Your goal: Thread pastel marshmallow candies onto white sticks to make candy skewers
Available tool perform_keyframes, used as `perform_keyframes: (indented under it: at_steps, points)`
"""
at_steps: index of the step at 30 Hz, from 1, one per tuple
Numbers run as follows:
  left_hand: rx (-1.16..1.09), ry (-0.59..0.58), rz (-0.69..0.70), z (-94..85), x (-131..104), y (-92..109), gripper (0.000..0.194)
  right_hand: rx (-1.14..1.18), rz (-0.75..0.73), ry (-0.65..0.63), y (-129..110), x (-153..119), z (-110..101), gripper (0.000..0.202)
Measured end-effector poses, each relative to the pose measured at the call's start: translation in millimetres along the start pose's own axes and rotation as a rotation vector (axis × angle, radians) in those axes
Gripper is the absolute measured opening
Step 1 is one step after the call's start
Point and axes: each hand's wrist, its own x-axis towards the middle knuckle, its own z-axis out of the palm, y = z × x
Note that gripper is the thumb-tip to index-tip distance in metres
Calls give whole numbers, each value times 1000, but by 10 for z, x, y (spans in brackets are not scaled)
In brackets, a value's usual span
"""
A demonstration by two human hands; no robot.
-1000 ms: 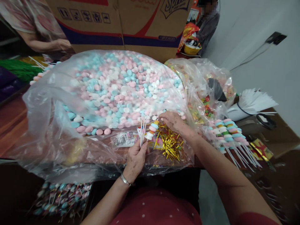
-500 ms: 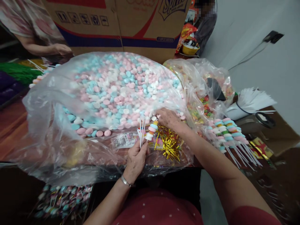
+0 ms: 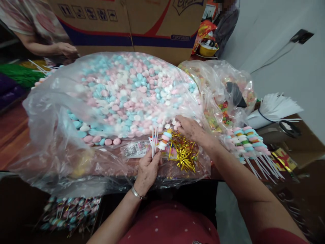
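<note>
Centrally, skewer (image 3: 165, 139): stood tilted just below the middle of the frame, threaded with white, orange, pink and blue sweets.
Left hand (image 3: 148, 169): was closed around the skewer's lower end and several bare white sticks (image 3: 154, 141); bangle (image 3: 137, 194) circled the wrist.
Right hand (image 3: 190, 128): was right of centre, fingers bent at loose sweets (image 3: 168, 126); whether it gripped one could not be told.
Gold ties (image 3: 186, 156): lay heaped below the right hand.
Large clear bag (image 3: 38, 108): spread over centre and left, full of pink, blue and white sweets.
Filled skewers (image 3: 247, 140): lay side by side at the right.
Stick bundle (image 3: 276, 108): lay above them, banded.
Cardboard box (image 3: 162, 27): stood across the top.
Co-worker's hand (image 3: 66, 49): was at upper left, beside the box.
</note>
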Motion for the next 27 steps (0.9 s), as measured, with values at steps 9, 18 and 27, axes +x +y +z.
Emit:
perform_keyframes:
  at_steps: [9, 18, 27]
  points:
    - [-2, -30, -40, -7, -4, 44, 28, -200, 97, -19, -148, 31, 126, 23]
    - [-32, -42, -21, -8, 1, 9, 29, -117, 81, -25, -28, 55, 190, 21]
    - [3, -39, -41, -12, -5, 29, 30, -233, 154, 20, -242, -63, 256, 24]
